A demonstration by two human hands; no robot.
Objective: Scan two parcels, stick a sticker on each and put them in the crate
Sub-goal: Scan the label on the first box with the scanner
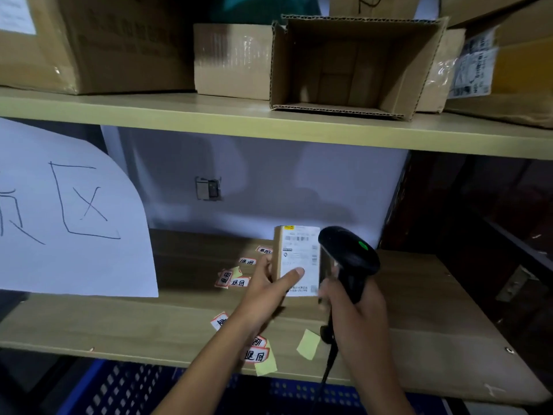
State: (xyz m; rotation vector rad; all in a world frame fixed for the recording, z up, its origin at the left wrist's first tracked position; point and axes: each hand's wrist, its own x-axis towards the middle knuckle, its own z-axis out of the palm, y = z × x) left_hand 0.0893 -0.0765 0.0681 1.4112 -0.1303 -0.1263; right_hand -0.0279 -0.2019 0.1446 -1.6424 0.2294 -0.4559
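My left hand (269, 283) holds a small cardboard parcel (297, 259) upright above the lower shelf, its white shipping label facing me and my thumb pressed on the label. Just right of it my right hand (356, 307) grips a black handheld barcode scanner (348, 256), whose head sits close to the parcel's right edge with a green light on top. Several red-bordered stickers (256, 354) lie loose on the shelf board around and under my left arm. Below the shelf's front edge shows part of a blue perforated crate (134, 387).
An open empty carton (353, 64) and several closed boxes (233, 58) stand on the upper shelf (179, 112). A large white paper sign (68, 211) hangs at left. Yellow backing papers (308, 344) lie by the stickers. The scanner cable (329, 363) drops over the shelf front.
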